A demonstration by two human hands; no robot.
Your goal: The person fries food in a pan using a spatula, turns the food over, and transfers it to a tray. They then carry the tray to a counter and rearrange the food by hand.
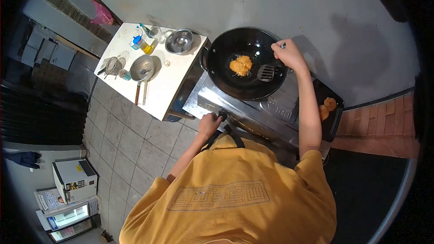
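Two hands at a stove, one on the knob, one holding a spatula over a wok of frying food.

Nearest is the wearer's yellow shirt (226, 190), both arms reaching out from it. The left arm is low and bent, its hand (209, 124) at the stove's front, fingers closed on a black knob (223, 115). The right arm stretches forward over the right side of the steel stove (242, 116). Its hand (290, 56) is above the wok's right edge, palm down, fingers curled around the handle of a black slotted spatula (266, 73).

On the stove sits a big, dark wok (221, 81). Inside, golden, craggy food (241, 65) lies near the middle in shiny liquid, and the spatula's blade is just right of it. Right of the wok, partly behind the right forearm, a dark tray (335, 124) holds golden fried pieces (329, 104).

Left of the stove, a white tabletop (169, 79) carries a saucepan (142, 67) with a shiny shape inside, too unclear to name. Beyond it are a strainer (113, 66), a bottle (144, 46) of yellow liquid with a blue top, a clear glass (158, 35) and a steel bowl (179, 41). Farther off hangs a pink bag (103, 14).
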